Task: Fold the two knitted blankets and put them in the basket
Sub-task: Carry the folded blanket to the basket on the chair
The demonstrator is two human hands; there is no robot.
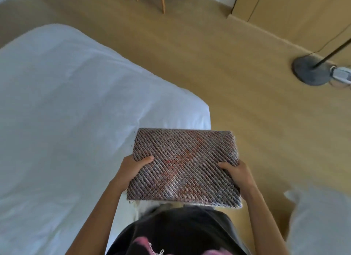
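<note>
Folded knitted blanket [183,167] held flat at waist height, just off the corner of the white bed [76,112], over the wood floor [237,83]. Left hand [133,171] & right hand [237,172] each clamp a side edge, thumbs on top, prob. so the folds don't slip while carrying. No basket in view.

Head-worn view, steeply downward – close over hands, wide-angle

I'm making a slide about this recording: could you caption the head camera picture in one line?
Both hands, left hand and right hand, carry a folded knitted blanket beside a white bed.
</note>
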